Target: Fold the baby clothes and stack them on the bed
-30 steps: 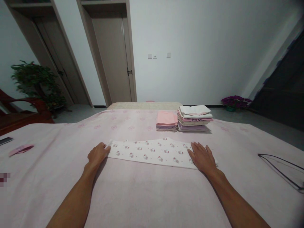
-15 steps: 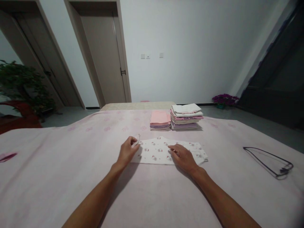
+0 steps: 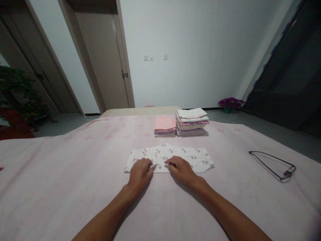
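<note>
1 printed cloth (image 3: 180, 156) | left hand (image 3: 139, 172), right hand (image 3: 181, 169) pressed flat on it | 2 folded stacks (image 3: 181, 125)

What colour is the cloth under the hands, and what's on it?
The cloth is white with small pinkish printed figures dotted all over, seen in the head view.

Folded stack (image 3: 192, 122) — dark lettering, not legible

we reach both forearms forward, left hand (image 3: 139, 173) and right hand (image 3: 181, 169) palm down, close together, fingers curled
</note>
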### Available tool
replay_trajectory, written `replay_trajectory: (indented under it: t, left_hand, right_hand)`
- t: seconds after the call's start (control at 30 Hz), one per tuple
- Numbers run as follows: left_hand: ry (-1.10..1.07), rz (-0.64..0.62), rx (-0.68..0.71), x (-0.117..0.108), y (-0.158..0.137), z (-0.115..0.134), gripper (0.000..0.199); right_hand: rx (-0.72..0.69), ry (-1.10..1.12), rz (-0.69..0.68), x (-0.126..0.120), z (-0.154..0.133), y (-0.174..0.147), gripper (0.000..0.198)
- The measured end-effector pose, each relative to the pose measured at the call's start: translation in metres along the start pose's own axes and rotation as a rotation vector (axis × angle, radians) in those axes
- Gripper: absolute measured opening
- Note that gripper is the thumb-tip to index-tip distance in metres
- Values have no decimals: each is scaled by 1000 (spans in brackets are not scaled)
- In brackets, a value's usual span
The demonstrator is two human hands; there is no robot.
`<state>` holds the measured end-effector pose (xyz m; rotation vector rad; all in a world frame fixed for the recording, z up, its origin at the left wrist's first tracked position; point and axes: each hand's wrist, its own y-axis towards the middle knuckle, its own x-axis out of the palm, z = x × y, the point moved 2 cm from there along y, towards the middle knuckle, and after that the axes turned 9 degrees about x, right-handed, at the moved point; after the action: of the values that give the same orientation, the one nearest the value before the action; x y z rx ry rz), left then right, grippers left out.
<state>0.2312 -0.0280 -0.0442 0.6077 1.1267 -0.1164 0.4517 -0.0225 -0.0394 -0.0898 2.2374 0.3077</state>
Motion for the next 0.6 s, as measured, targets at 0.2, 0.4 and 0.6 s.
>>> replay_trajectory:
  t: [0.2, 0.4, 0.6]
  left_hand:
    - [-68, 186, -24, -3, -1, 3, 8]
    - [-46, 288, 159, 0, 0, 9, 4]
    - [81, 267, 220, -2, -2, 9, 45]
  right_hand:
    - [170, 243, -227, 20, -21, 19, 40]
    - [459, 691, -329, 38, -36, 49, 47]
    - [480, 726, -183, 25, -47, 58, 15]
